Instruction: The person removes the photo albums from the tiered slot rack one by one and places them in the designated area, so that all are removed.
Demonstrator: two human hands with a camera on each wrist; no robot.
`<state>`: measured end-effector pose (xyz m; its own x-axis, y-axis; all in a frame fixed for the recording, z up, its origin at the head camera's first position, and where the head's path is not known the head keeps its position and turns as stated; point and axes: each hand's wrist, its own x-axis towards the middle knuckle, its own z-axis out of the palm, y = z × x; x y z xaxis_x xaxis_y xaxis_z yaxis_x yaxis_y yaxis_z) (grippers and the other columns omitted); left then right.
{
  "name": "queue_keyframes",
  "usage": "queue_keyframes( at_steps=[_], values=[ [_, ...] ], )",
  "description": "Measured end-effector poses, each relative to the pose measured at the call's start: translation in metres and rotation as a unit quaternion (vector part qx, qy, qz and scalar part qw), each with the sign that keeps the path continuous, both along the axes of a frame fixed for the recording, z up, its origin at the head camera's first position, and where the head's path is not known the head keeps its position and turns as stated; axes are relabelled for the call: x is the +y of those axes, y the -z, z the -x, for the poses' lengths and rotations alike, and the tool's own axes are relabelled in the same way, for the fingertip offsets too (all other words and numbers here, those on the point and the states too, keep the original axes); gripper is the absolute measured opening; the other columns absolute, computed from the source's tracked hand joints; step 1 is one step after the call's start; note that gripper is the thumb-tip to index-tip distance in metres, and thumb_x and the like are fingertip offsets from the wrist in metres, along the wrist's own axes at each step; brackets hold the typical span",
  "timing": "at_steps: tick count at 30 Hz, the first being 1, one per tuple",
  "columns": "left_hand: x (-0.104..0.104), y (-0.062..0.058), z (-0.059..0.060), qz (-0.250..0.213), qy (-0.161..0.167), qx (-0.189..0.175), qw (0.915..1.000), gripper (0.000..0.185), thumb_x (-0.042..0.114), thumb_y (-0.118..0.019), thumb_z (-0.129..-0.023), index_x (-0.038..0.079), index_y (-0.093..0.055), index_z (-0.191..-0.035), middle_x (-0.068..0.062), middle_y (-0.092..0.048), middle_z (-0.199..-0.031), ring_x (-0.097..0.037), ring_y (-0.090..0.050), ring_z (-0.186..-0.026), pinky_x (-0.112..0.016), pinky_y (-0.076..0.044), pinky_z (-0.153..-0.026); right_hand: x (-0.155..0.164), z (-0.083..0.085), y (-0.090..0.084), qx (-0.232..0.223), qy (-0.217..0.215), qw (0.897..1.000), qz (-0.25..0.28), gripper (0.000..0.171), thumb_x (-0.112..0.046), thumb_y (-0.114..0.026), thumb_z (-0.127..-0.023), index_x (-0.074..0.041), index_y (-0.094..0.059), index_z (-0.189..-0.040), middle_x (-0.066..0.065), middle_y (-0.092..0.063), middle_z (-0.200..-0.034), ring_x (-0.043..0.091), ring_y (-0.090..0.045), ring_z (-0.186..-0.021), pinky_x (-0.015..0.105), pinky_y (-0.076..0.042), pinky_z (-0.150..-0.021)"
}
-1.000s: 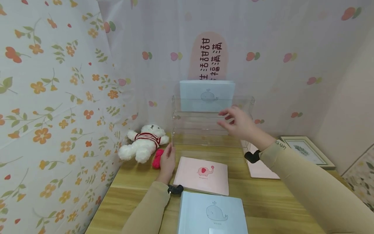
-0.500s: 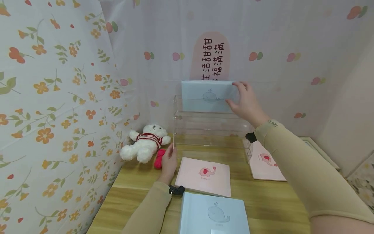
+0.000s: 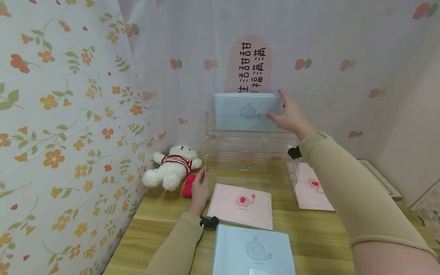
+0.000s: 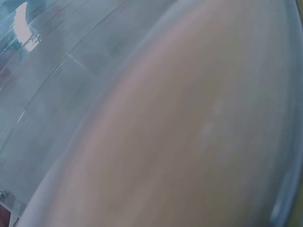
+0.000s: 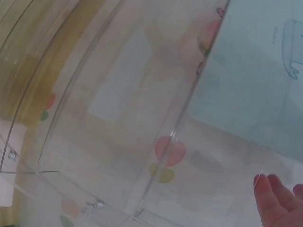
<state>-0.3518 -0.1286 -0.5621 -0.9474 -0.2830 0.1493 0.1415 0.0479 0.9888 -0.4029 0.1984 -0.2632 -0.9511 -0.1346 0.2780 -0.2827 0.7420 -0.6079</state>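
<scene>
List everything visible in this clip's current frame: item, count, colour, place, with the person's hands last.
Whale books: 2, light blue; one upright in the rack's top tier, one flat at the table's near edge.
Elephant books: 2, pink; one mid-table, one right of the rack.
Acrylic rack: 1, clear, tiered, at the back.
Teddy bear: 1, white, left.
Table: 1, wooden.
Left hand: on the rack's lower left corner.
Right hand: touching the upright whale book's right edge.

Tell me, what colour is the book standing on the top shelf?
Pale blue book with a whale drawing; the head view shows it best.
</scene>
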Motion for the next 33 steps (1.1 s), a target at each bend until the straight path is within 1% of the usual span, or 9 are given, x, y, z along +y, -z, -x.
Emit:
queue_keyframes(
  at_steps=[7, 11, 15, 16, 17, 23, 24, 30, 33],
  values=[
    [0.001, -0.001, 0.000, 0.009, -0.007, 0.005, 0.9999, 0.044, 0.023, -0.063, -0.113, 0.007, -0.064, -0.154, -0.019, -0.065, -0.156, -0.041, -0.058, -0.150, -0.058, -0.047, -0.127, -0.001, 0.004, -0.017, -0.044, -0.003, 0.997, 0.063, 0.105, -0.033, -0.071, -0.107, -0.028, 0.004, -0.179, 0.022, -0.017, -0.184, 0.051, -0.034, -0.164, 0.066, -0.032, -0.134],
    [-0.001, -0.003, -0.002, 0.015, -0.015, 0.003, 0.9998, 0.044, 0.022, -0.063, -0.113, 0.007, -0.064, -0.154, -0.020, -0.066, -0.155, -0.042, -0.059, -0.148, -0.059, -0.047, -0.126, -0.009, 0.005, -0.025, -0.035, 0.007, 0.999, 0.031, 0.086, -0.038, -0.067, -0.109, -0.026, -0.017, -0.178, 0.021, -0.029, -0.181, 0.045, -0.038, -0.164, 0.064, -0.031, -0.136],
    [-0.002, -0.006, -0.004, 0.011, -0.017, 0.001, 0.9998, 0.044, 0.021, -0.062, -0.113, 0.006, -0.063, -0.154, -0.021, -0.066, -0.156, -0.043, -0.059, -0.148, -0.059, -0.046, -0.127, -0.020, 0.007, -0.029, -0.037, 0.009, 0.999, -0.007, 0.063, -0.037, -0.060, -0.113, -0.023, -0.041, -0.171, 0.015, -0.031, -0.182, 0.040, -0.027, -0.170, 0.063, -0.023, -0.139],
    [-0.003, -0.006, -0.004, 0.008, -0.016, -0.001, 0.9998, 0.044, 0.020, -0.063, -0.113, 0.006, -0.063, -0.154, -0.020, -0.065, -0.156, -0.042, -0.059, -0.149, -0.058, -0.046, -0.127, -0.023, 0.008, -0.030, -0.041, 0.009, 0.999, -0.010, 0.059, -0.035, -0.058, -0.114, -0.023, -0.044, -0.170, 0.014, -0.030, -0.183, 0.039, -0.025, -0.171, 0.063, -0.022, -0.140],
    [-0.003, -0.006, -0.004, 0.006, -0.015, -0.004, 0.9999, 0.044, 0.021, -0.063, -0.113, 0.006, -0.063, -0.154, -0.020, -0.065, -0.157, -0.042, -0.058, -0.149, -0.058, -0.046, -0.128, -0.026, 0.008, -0.031, -0.046, 0.013, 0.999, -0.016, 0.057, -0.033, -0.057, -0.114, -0.024, -0.045, -0.169, 0.013, -0.030, -0.183, 0.040, -0.034, -0.166, 0.062, -0.029, -0.137],
    [-0.001, -0.006, -0.005, 0.000, -0.011, -0.013, 0.9999, 0.044, 0.021, -0.063, -0.113, 0.007, -0.063, -0.155, -0.019, -0.065, -0.157, -0.041, -0.058, -0.150, -0.058, -0.046, -0.128, -0.040, 0.009, -0.035, -0.075, 0.043, 0.996, -0.024, 0.056, -0.025, -0.052, -0.116, -0.024, -0.041, -0.171, 0.012, -0.029, -0.183, 0.038, -0.035, -0.166, 0.061, -0.031, -0.137],
    [0.000, -0.006, -0.004, 0.000, -0.010, -0.011, 0.9999, 0.044, 0.020, -0.063, -0.113, 0.006, -0.063, -0.155, -0.019, -0.065, -0.157, -0.041, -0.058, -0.149, -0.058, -0.046, -0.128, -0.041, 0.009, -0.035, -0.078, 0.050, 0.996, -0.021, 0.055, -0.025, -0.051, -0.116, -0.023, -0.042, -0.171, 0.011, -0.030, -0.183, 0.037, -0.027, -0.170, 0.062, -0.025, -0.139],
    [0.003, -0.005, -0.003, -0.001, -0.011, -0.003, 0.9999, 0.044, 0.018, -0.063, -0.113, 0.005, -0.062, -0.154, -0.020, -0.064, -0.157, -0.042, -0.058, -0.149, -0.058, -0.045, -0.128, -0.043, 0.012, -0.029, -0.066, 0.082, 0.994, 0.013, 0.045, -0.022, -0.053, -0.117, -0.021, -0.053, -0.161, 0.011, -0.050, -0.171, 0.033, -0.051, -0.141, 0.054, -0.051, -0.120],
    [0.005, -0.004, -0.002, 0.000, -0.010, -0.001, 0.9999, 0.044, 0.019, -0.063, -0.112, 0.005, -0.063, -0.154, -0.020, -0.065, -0.156, -0.042, -0.059, -0.149, -0.058, -0.045, -0.128, -0.043, 0.012, -0.024, -0.053, 0.091, 0.994, 0.039, 0.042, -0.013, -0.053, -0.115, -0.017, -0.057, -0.157, 0.011, -0.057, -0.163, 0.032, -0.054, -0.134, 0.049, -0.055, -0.111]
  ],
)
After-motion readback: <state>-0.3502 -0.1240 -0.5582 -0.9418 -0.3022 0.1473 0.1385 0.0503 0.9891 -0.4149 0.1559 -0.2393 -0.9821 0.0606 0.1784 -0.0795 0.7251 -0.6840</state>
